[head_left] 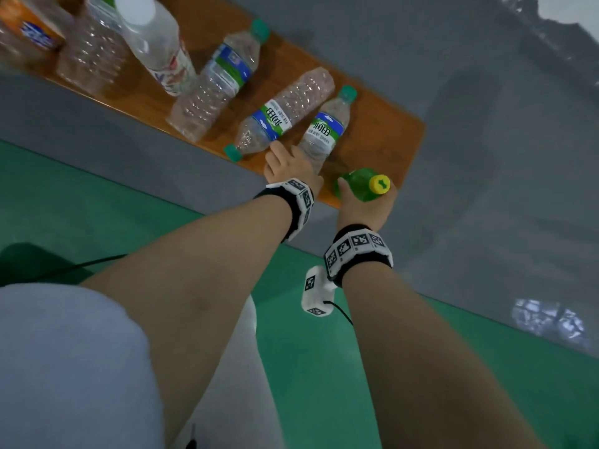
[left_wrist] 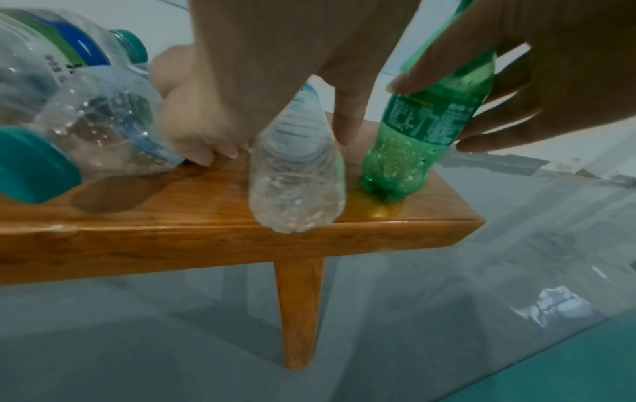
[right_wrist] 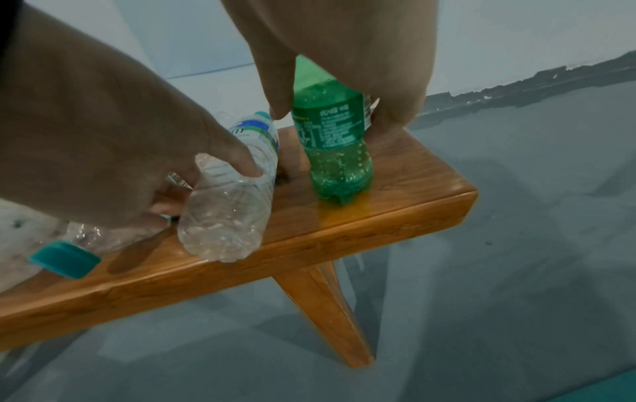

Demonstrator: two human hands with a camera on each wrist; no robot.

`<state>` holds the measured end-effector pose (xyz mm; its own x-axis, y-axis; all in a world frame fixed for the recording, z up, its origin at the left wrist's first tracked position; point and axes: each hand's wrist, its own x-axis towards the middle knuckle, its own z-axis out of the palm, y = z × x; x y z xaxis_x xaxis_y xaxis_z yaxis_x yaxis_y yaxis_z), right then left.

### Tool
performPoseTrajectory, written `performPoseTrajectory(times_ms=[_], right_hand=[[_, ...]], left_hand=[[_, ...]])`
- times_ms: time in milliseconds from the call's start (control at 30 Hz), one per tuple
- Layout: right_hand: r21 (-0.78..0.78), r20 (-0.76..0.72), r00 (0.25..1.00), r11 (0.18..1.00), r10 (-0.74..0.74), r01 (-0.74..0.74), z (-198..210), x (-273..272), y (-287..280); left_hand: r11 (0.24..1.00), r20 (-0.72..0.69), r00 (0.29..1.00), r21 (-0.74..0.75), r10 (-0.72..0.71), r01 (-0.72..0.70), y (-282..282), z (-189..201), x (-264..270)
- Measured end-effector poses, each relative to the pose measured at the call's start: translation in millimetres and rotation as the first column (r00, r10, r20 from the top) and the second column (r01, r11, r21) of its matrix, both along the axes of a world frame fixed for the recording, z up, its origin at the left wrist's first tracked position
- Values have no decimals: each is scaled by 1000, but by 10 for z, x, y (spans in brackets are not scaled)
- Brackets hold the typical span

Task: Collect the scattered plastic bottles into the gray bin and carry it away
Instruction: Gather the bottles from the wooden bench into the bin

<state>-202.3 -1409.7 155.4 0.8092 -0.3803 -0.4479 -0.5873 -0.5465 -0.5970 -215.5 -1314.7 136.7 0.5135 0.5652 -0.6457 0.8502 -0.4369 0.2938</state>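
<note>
A green bottle [head_left: 361,186] with a yellow cap stands upright near the right end of a wooden bench [head_left: 385,137]. My right hand [head_left: 363,209] grips it from above around its upper body [right_wrist: 332,152]. Just left of it, a clear bottle with a teal cap [head_left: 324,134] lies on the bench, its base at the front edge [left_wrist: 296,176]. My left hand [head_left: 288,163] wraps round this bottle, thumb over it [right_wrist: 237,160] and fingers curled at its side. The gray bin is not in view.
More clear bottles lie along the bench to the left: one with a teal cap [head_left: 282,115] right beside my left hand, another [head_left: 220,79] and a white-capped one [head_left: 152,43] farther along. Gray floor surrounds the bench; a green strip runs nearer me.
</note>
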Motion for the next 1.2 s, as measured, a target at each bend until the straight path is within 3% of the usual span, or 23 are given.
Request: performPoseTrajectory(times_ms=[167, 367, 567, 767, 967, 1100, 1200], right_hand=[[-31, 24, 999, 999, -23, 24, -8, -7, 28], [-136, 33, 999, 991, 17, -12, 87, -240, 27], [-191, 5, 996, 978, 84, -81, 205, -749, 145], [-205, -38, 957, 935, 289, -290, 153, -1552, 590], [-214, -112, 838, 811, 534, -545, -17, -2615, 1152], [-178, -137, 703, 681, 698, -711, -140, -3357, 1554], [-144, -167, 567, 549, 806, -823, -278, -3957, 1856]], left_hand=[[991, 30, 997, -107, -77, 80, 98, -123, 9], [940, 61, 995, -335, 82, -57, 136, -50, -238], [851, 5, 994, -516, 114, -95, 346, 157, -1117], [806, 32, 952, -542, 304, -239, 605, 252, -2229], [726, -10, 859, -531, 511, -438, 1002, 129, -3475], [628, -19, 742, -518, 670, -581, 1226, -12, -4344], [517, -15, 608, -509, 794, -688, 1351, -170, -4994]])
